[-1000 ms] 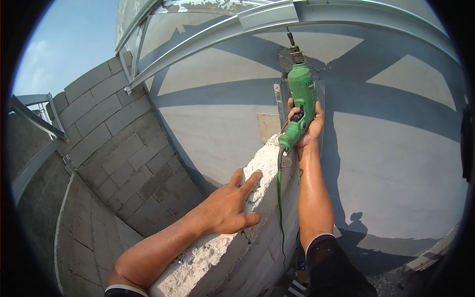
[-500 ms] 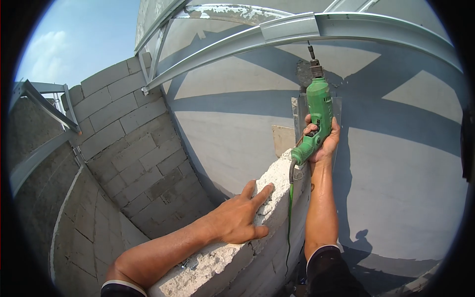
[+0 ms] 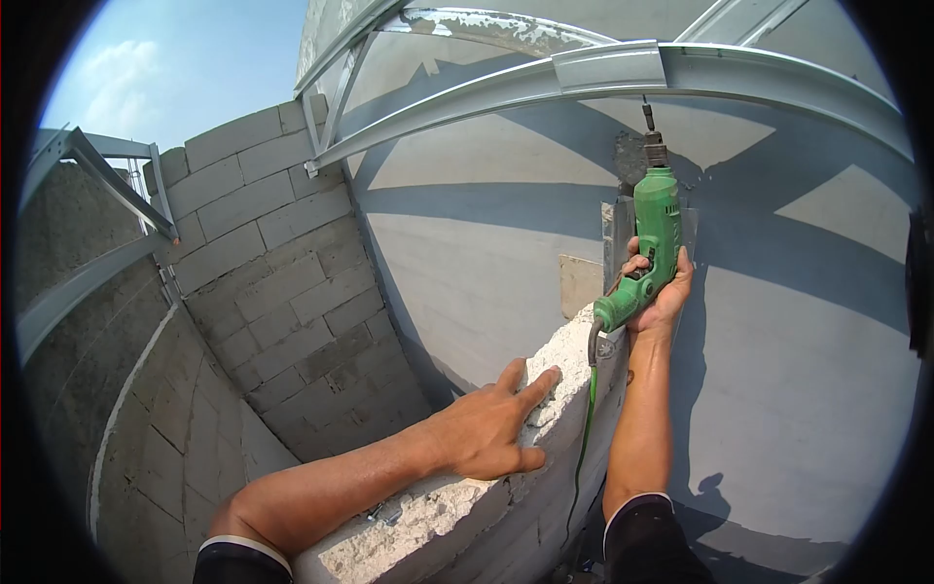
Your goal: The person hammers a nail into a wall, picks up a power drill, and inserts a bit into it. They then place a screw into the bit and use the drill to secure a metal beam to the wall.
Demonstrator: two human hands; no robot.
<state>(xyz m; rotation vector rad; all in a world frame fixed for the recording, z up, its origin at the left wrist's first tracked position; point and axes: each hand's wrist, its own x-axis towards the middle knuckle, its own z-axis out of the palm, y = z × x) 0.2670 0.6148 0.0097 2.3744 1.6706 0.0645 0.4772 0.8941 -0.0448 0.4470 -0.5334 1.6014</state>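
My right hand [image 3: 664, 292] is wrapped round the handle of a green power drill [image 3: 657, 219], which points upward. The drill's bit [image 3: 648, 115] reaches the underside of the silver metal beam [image 3: 467, 102], near an overlapping metal piece [image 3: 608, 68]; whether the tip has entered the metal cannot be made out. A green cord [image 3: 586, 438] hangs from the drill's base. My left hand [image 3: 496, 423] lies with fingers spread on the rough, broken top of a block wall [image 3: 443, 511], holding nothing. Beside my left forearm, small metal bits [image 3: 382, 513] lie on the wall top.
A grey plastered wall [image 3: 778, 370] rises behind the drill. Light block walls [image 3: 282, 292] stand to the left, with more metal truss pieces [image 3: 107, 185] at far left. A small tan board [image 3: 578, 285] is against the plastered wall.
The whole scene has shifted right and slightly down in view as the head turned. Both hands keep their places, and the drill stays raised at the beam.
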